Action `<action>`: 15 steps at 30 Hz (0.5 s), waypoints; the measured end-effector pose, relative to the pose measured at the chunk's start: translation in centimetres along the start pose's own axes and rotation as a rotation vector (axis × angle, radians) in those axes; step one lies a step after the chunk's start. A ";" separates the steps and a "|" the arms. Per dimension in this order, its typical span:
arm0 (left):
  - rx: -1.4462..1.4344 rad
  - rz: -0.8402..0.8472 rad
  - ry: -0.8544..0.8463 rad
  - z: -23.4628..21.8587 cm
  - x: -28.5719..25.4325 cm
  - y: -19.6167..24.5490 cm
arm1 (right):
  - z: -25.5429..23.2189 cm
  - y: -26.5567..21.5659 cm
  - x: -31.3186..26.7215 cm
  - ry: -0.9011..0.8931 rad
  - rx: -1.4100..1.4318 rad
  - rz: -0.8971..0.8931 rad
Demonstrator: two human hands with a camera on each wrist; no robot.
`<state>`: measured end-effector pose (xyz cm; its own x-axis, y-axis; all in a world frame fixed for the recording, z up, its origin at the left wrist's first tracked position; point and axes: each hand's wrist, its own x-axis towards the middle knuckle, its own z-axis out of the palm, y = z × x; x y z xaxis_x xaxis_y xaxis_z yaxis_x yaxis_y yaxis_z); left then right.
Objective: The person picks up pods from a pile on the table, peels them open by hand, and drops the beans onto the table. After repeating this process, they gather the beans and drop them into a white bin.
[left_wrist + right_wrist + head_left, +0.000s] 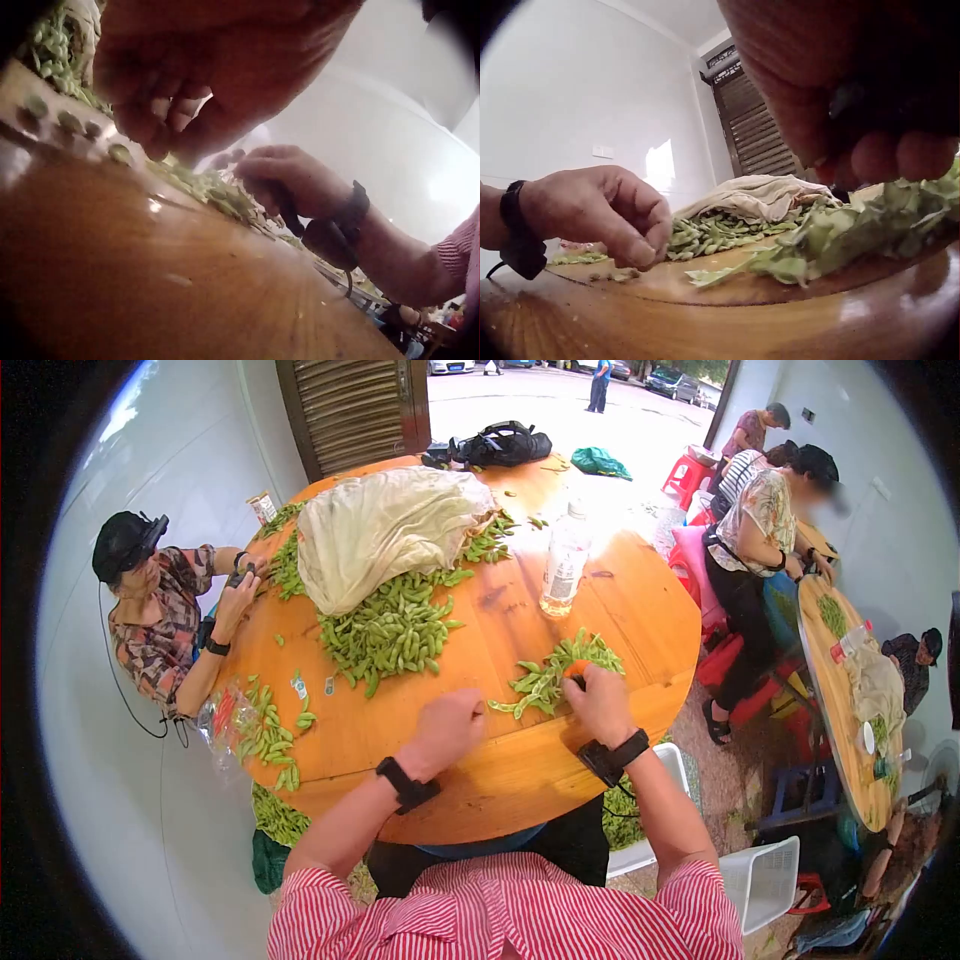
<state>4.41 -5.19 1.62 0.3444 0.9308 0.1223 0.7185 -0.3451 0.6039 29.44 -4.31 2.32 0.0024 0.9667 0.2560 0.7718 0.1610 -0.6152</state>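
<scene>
My left hand [447, 734] is just above the wooden table [480, 800], fingers curled in. Its thumb tip lies by the index finger in the right wrist view, and nothing shows between them. With my right hand [602, 707] I grip a small orange-and-black tool [576, 673], mostly hidden by the fingers; its kind cannot be made out. That hand is over the near edge of a small heap of opened green pods [832, 240]. A larger pile of soybean pods [390, 630] lies further left, partly under a pale cloth [390, 525].
A plastic bottle [565, 565] stands behind the small heap. More pods [270, 735] and a clear plastic bag [222, 720] lie at the left edge, near another person [165, 610]. White baskets [762, 878] stand below, on the right. A black bag [505, 445] sits at the back.
</scene>
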 end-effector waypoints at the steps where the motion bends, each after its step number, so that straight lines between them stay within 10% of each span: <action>1: 0.016 -0.023 -0.013 -0.8 -0.3 -0.2 | -0.2 0.5 0.0 -0.002 0.001 0.000; 15: 0.256 0.225 0.273 -1.2 2.6 -4.5 | 2.6 -5.6 0.5 -0.295 -0.367 -0.322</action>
<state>1.33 -1.05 0.20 0.3621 0.8147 0.4529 0.7821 -0.5299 0.3278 23.49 -4.20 3.97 -0.4068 0.9033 0.1365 0.8744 0.4282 -0.2281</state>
